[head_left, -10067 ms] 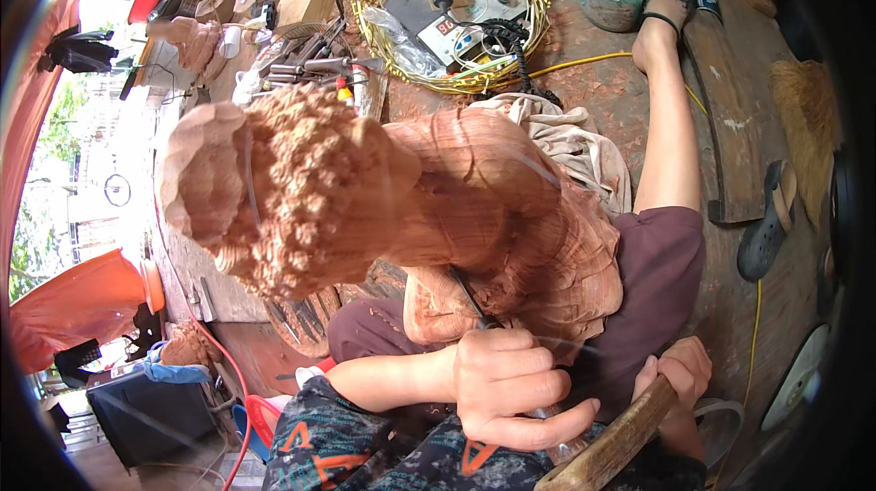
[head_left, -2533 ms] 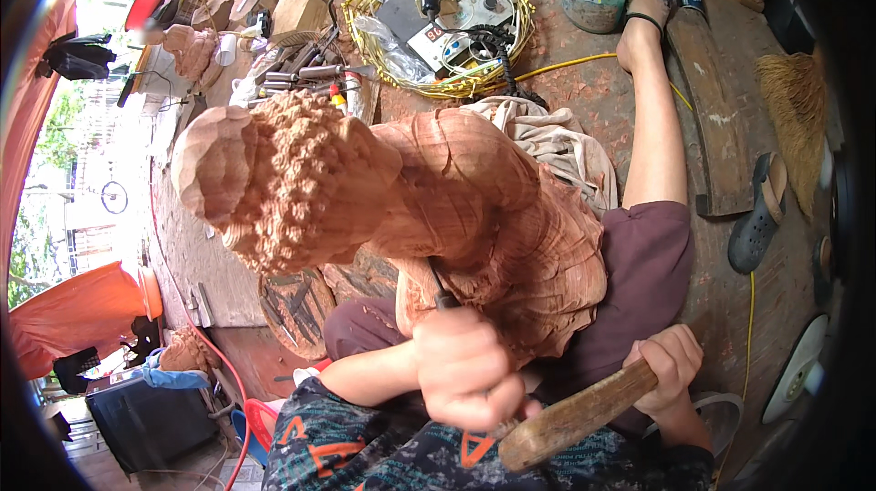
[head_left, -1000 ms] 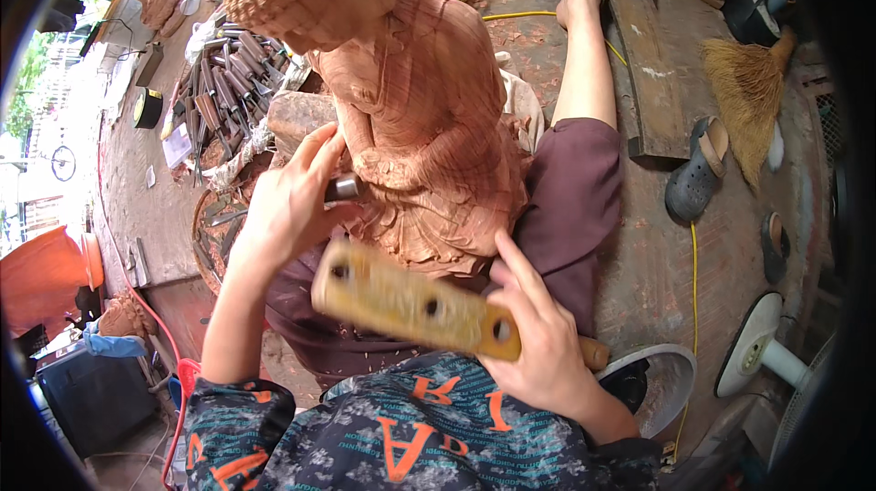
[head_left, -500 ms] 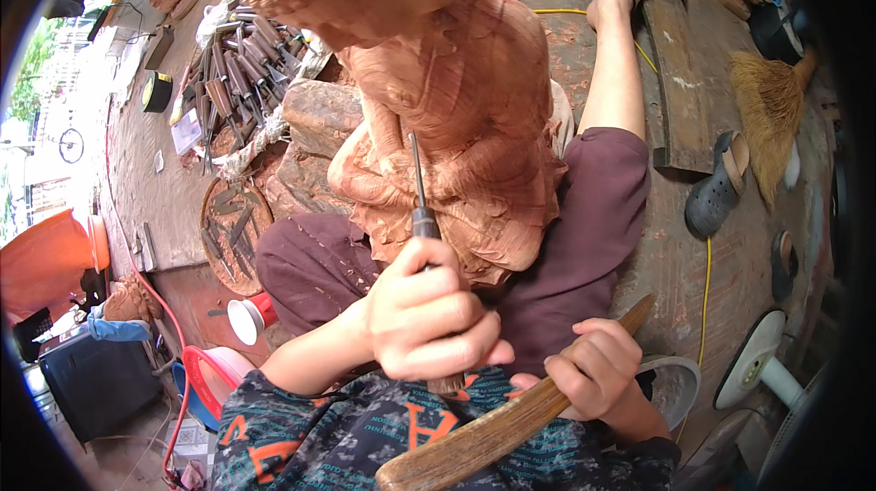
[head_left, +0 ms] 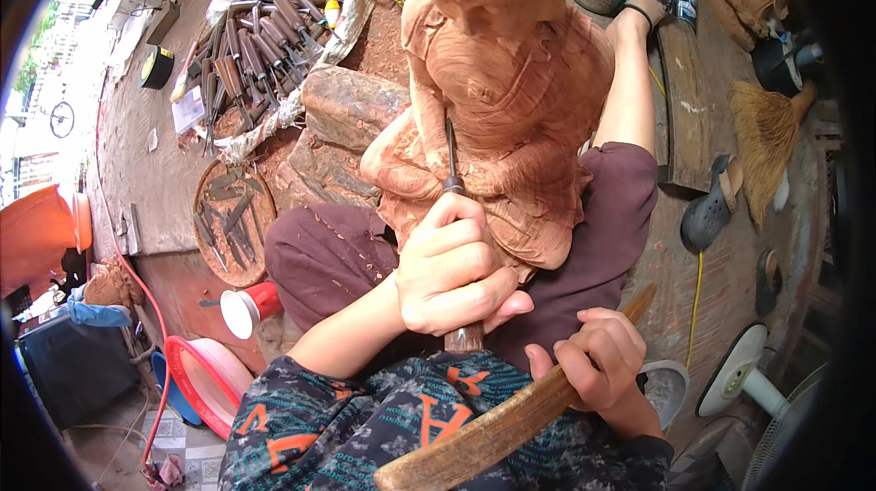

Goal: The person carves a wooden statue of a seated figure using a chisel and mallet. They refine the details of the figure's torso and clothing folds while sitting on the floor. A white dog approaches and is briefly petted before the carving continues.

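Observation:
A reddish carved wooden statue [head_left: 511,108] of a seated figure with a knobbly head stands between my legs. My left hand [head_left: 461,267] is wrapped round the wooden handle of a chisel [head_left: 453,153]. The handle's butt shows below my fist, and the thin metal blade reaches up to the statue's lap, by its folded arm. The tip seems to touch the wood there. Lower right, my right hand [head_left: 598,363] grips a long flat wooden club [head_left: 484,441] near its narrow end. Its broad end slants down to the left in front of my shirt.
Many chisels [head_left: 265,39] lie piled at the upper left. A round basket [head_left: 265,235] of blades sits below them, beside wooden blocks [head_left: 356,108]. At left are a red cup [head_left: 265,299] and a red-rimmed basin [head_left: 182,372]. A plank [head_left: 684,108], a broom [head_left: 766,144] and a clog [head_left: 712,208] lie right.
The view has shifted, so the statue appears further right and more upright. My left hand and chisel stay at its lap. My right hand still holds the club, little moved.

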Action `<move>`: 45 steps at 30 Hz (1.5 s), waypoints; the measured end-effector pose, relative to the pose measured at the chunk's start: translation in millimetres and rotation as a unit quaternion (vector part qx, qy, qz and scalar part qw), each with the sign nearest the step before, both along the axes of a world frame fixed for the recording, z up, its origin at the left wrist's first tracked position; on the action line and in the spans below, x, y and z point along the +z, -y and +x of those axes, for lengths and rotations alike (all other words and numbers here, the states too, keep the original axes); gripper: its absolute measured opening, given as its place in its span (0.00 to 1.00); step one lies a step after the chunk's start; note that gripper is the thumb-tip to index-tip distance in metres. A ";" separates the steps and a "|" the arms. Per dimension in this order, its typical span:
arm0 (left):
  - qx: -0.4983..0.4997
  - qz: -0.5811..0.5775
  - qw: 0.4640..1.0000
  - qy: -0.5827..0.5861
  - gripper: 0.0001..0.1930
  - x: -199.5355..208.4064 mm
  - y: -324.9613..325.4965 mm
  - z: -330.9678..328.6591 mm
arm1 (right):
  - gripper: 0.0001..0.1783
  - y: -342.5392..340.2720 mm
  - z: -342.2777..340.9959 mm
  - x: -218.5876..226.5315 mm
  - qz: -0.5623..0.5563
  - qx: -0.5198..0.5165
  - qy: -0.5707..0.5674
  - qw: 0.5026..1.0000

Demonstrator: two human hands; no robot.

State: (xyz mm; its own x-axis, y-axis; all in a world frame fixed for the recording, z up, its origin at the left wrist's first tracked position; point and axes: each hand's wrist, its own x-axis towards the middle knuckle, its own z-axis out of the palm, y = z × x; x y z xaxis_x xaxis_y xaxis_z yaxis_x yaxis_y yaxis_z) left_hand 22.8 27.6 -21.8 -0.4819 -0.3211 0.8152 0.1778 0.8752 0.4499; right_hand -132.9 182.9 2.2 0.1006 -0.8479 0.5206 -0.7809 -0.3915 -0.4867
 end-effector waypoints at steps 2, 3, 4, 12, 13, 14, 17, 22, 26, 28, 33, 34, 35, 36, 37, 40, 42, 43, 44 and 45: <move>0.004 -0.007 1.000 -0.014 0.12 -3.0 -0.6 0.6 | 0.17 3.6 0.9 3.5 -0.003 -0.004 -0.016 1.000; 0.005 -0.016 1.000 -0.007 0.12 -6.5 -0.9 2.2 | 0.17 5.4 1.2 5.1 -0.005 -0.005 -0.024 1.000; 0.004 -0.025 1.000 -0.001 0.12 -11.0 -1.2 3.8 | 0.18 6.4 1.8 5.8 -0.008 -0.007 -0.027 1.000; 0.007 0.035 0.999 -0.036 0.10 -3.2 7.5 2.5 | 0.21 12.2 5.2 4.8 -0.009 0.001 -0.014 1.000; 0.007 0.049 0.998 -0.047 0.10 0.9 8.9 0.7 | 0.21 12.7 5.4 5.6 -0.007 -0.002 -0.010 1.000; 0.012 0.063 0.997 -0.047 0.09 3.4 9.4 -0.1 | 0.21 13.0 5.5 7.1 -0.005 -0.005 -0.006 1.000; 0.043 0.085 0.993 -0.071 0.09 10.2 11.0 -5.8 | 0.21 17.4 2.6 5.8 -0.030 -0.025 -0.014 0.999; 0.048 0.086 0.991 -0.096 0.08 8.0 12.0 -11.3 | 0.21 20.5 -9.2 17.1 0.044 -0.063 -0.079 0.994; 0.051 0.071 0.994 -0.071 0.07 10.7 12.9 -11.6 | 0.19 14.8 -21.0 -2.1 -0.053 -0.067 -0.057 0.995; 0.049 0.051 0.995 -0.070 0.07 6.4 16.1 -11.8 | 0.20 14.5 -21.0 6.0 0.007 -0.075 -0.065 0.995; 0.059 0.056 0.995 -0.053 0.07 8.9 13.5 -13.4 | 0.20 11.2 -28.4 -11.5 -0.066 -0.061 -0.043 0.995; 0.059 0.052 0.996 -0.045 0.07 9.1 16.4 -12.8 | 0.20 12.5 -25.5 -2.1 0.017 -0.080 -0.083 0.993; 0.060 0.048 0.996 -0.038 0.07 9.2 18.1 -12.4 | 0.20 11.9 -25.2 -3.3 0.003 -0.080 -0.066 0.995; 0.064 0.050 0.996 -0.038 0.07 9.3 17.5 -12.5 | 0.19 10.5 -24.9 -5.5 -0.011 -0.080 -0.050 0.995; 0.068 0.053 0.995 -0.041 0.07 9.0 15.8 -14.1 | 0.19 9.9 -25.2 -7.6 -0.025 -0.080 -0.036 0.996; 0.070 0.044 0.996 -0.038 0.08 9.0 17.7 -15.6 | 0.17 14.5 -22.7 -9.5 -0.004 -0.094 -0.047 0.994; 0.061 0.045 0.996 -0.040 0.09 8.2 17.3 -13.8 | 0.18 15.9 -22.1 -7.2 0.034 -0.100 -0.066 0.992; 0.052 0.050 0.996 -0.049 0.09 6.7 16.1 -12.8 | 0.18 15.8 -22.7 -7.3 0.032 -0.093 -0.051 0.994; 0.043 0.054 0.996 -0.058 0.10 5.2 14.4 -10.6 | 0.19 14.2 -22.9 -7.9 0.031 -0.087 -0.036 0.995; -0.019 0.019 0.999 -0.041 0.11 4.4 12.2 -1.8 | 0.19 12.3 -23.3 -8.7 0.029 -0.080 -0.020 0.996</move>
